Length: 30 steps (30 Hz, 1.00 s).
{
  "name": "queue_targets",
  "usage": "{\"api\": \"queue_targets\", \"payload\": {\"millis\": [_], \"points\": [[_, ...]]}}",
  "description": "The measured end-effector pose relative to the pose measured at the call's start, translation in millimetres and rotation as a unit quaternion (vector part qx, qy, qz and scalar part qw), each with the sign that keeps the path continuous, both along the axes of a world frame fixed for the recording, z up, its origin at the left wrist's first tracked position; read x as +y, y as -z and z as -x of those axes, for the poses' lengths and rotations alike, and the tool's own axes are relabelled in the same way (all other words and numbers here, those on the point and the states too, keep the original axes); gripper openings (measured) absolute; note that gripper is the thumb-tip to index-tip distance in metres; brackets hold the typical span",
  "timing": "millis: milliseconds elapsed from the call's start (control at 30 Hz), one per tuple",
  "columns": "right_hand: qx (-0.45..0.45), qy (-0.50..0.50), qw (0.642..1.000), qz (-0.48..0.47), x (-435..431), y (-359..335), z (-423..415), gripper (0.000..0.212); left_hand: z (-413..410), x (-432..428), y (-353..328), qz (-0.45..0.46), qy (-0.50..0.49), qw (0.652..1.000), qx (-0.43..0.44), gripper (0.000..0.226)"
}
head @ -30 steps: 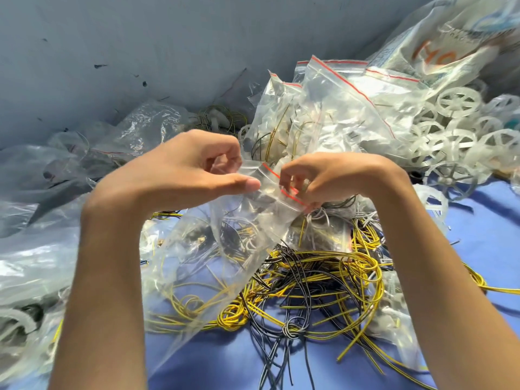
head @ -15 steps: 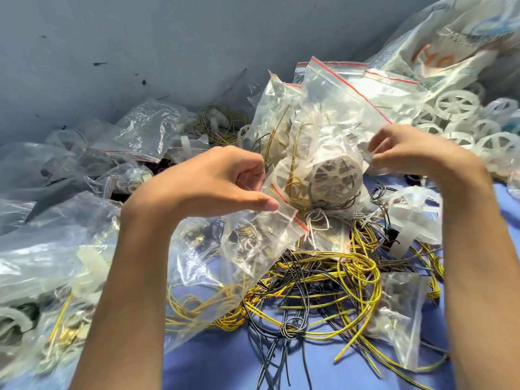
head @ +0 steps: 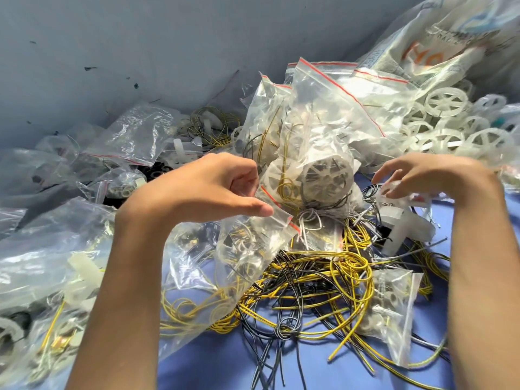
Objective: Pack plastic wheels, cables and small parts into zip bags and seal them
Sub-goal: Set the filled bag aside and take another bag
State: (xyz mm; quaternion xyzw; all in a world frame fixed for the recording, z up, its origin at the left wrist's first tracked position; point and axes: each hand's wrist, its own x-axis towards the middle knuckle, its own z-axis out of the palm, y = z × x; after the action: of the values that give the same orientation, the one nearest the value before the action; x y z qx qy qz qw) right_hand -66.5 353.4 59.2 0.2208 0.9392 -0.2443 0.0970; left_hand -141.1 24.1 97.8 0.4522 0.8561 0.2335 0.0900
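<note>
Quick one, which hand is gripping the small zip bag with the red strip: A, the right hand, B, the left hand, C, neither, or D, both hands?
B: the left hand pinches the zip bag by its red-striped top edge, while the right hand is off to the side over the white plastic parts, clear of that bag.

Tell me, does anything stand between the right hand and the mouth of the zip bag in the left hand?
Yes. A filled bag holding a wheel and a bunch of grey wires sit between the right hand and the zip bag, whose mouth the left hand pinches. Passing above them looks possible.
</note>
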Motion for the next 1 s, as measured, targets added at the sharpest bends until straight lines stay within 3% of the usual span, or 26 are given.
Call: {"api": "queue_targets", "payload": {"millis": [267,333,433,533,733,900,1000], "points": [[0.098,0.000,0.995,-0.006,-5,-38,-20,0.017,-3,0,-2,0.021,-0.018,1.000,-0.008,0.041],[0.119,-0.034,0.992,0.022,-18,-51,-29,0.013,-3,0,-2,0.033,-0.026,0.999,-0.007,0.042],[0.125,-0.113,0.983,0.076,-45,-66,-40,0.030,-6,-1,-4,0.038,-0.020,0.999,-0.003,0.038],[0.144,-0.165,0.971,0.096,-65,-69,-33,0.013,-11,0,-8,0.006,0.005,1.000,-0.010,0.033],[0.193,-0.227,0.952,0.066,-117,-66,-6,0.011,-23,3,-18,-0.051,0.064,0.996,-0.016,0.026],[0.143,-0.293,0.941,0.094,-147,-55,10,0.015,-27,3,-21,-0.074,0.065,0.995,-0.013,0.019],[0.093,-0.309,0.936,0.140,-149,-51,14,0.032,-26,1,-22,-0.096,0.065,0.993,-0.016,0.019]]}}
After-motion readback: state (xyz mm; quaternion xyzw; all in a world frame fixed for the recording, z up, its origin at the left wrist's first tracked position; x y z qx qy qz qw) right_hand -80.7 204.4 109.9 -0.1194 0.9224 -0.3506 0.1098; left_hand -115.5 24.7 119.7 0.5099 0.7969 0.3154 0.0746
